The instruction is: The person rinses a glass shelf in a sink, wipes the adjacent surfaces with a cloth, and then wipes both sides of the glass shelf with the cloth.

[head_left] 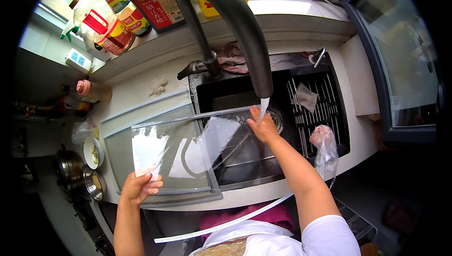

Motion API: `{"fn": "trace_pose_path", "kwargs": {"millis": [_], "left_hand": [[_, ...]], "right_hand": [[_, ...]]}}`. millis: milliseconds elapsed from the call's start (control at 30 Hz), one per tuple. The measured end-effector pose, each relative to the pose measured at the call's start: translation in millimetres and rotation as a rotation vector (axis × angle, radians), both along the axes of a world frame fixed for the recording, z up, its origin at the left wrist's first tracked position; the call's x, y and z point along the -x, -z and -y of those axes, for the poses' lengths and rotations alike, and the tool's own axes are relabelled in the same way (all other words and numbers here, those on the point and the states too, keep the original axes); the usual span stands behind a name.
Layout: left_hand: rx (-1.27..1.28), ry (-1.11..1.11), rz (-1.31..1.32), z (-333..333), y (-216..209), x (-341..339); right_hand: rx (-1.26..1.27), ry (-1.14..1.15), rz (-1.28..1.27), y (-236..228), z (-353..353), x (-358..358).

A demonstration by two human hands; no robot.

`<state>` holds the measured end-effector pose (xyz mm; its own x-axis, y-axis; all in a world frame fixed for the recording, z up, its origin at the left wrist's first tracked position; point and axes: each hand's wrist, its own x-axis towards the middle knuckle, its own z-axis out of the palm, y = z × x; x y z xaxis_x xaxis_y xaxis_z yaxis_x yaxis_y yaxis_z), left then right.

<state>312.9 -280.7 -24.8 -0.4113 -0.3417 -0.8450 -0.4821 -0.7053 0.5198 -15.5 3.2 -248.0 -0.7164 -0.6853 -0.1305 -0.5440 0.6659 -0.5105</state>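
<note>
A large clear panel (235, 162), like a fridge shelf, lies tilted over the sink. It has a grey strip along its far edge and a white strip (226, 219) along its near edge. My left hand (141, 186) grips the panel's left side, thumb over the top; bright glare hides part of the surface there. At the far right corner, my right hand (264, 126) lies against the panel with fingers stretched and apart. Water (264, 106) runs from the dark faucet (263, 79) beside those fingers. The black sink (226, 89) shows through the panel.
Another grey-framed panel (110, 143) lies on the left counter. A drying rack (301, 136) with a cloth (306, 97) spans the sink's right side; a plastic bag (327, 154) hangs at its front edge. Bottles (150, 4) line the sill. A bowl (89, 154) stands far left.
</note>
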Motion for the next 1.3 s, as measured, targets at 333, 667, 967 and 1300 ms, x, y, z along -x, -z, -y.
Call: {"fn": "trace_pose_path", "kwargs": {"millis": [333,667,967,1300], "left_hand": [[0.011,-0.009,0.015,4,12,-5],[0.068,0.013,-0.005,-3,2,-2],[0.245,0.004,-0.126,-7,-94,-5],[0.392,-0.135,-0.236,-30,-156,-59]], "right_hand": [[-0.14,0.022,0.062,-62,5,-28],[-0.006,0.785,1.155,-27,-100,-7],[0.037,0.466,1.021,-58,-34,-27],[0.116,0.268,0.949,-68,54,-38]]}}
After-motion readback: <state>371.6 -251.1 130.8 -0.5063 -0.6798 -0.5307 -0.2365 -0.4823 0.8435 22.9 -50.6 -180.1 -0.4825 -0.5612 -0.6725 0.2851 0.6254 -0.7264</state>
